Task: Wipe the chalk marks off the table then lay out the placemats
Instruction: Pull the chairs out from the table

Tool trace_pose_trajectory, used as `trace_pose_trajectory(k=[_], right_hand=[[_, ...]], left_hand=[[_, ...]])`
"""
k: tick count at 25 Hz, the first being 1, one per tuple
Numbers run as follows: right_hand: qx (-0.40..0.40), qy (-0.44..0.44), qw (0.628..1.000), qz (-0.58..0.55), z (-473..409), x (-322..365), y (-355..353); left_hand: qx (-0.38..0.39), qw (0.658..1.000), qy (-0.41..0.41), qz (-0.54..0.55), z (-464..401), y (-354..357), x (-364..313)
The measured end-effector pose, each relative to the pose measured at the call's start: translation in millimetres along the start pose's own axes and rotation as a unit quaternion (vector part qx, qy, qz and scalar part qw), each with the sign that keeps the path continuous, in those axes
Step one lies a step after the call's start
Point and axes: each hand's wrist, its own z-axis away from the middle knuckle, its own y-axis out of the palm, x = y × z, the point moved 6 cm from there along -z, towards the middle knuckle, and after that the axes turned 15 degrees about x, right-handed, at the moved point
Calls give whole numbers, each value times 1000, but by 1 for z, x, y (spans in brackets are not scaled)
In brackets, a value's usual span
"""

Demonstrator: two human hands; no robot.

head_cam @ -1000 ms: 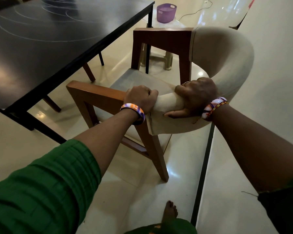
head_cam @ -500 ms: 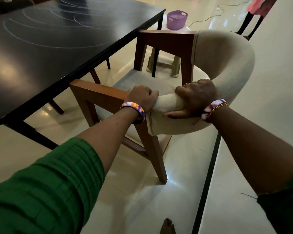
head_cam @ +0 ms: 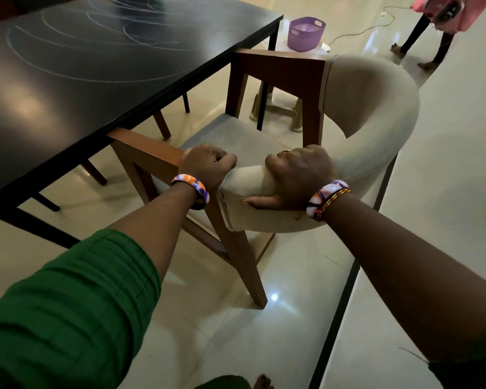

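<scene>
Head view: the padded backrest of a wooden chair [head_cam: 371,108] is gripped by both hands, the left hand [head_cam: 208,167] at its near end and the right hand [head_cam: 299,175] just beside it, each grip closed round the cushion. Chalk marks [head_cam: 101,46] are seen curving across the black surface [head_cam: 54,113] to the left, with the chair's front tucked at its edge.

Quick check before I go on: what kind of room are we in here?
Most likely a dining area in a home. A long black table carries chalk marks, a wooden chair with a padded back sits at its edge, held by both hands, and the floor is glossy tile.
</scene>
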Motion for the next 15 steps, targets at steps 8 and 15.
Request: trace_pose_trajectory(k=[8, 15], right_hand=[[42, 25, 999, 5, -1, 7, -13], [167, 8, 985, -42, -20, 7, -9]], left_hand=[[13, 999, -49, 6, 2, -2, -2], [23, 996, -85, 5, -1, 0, 3]])
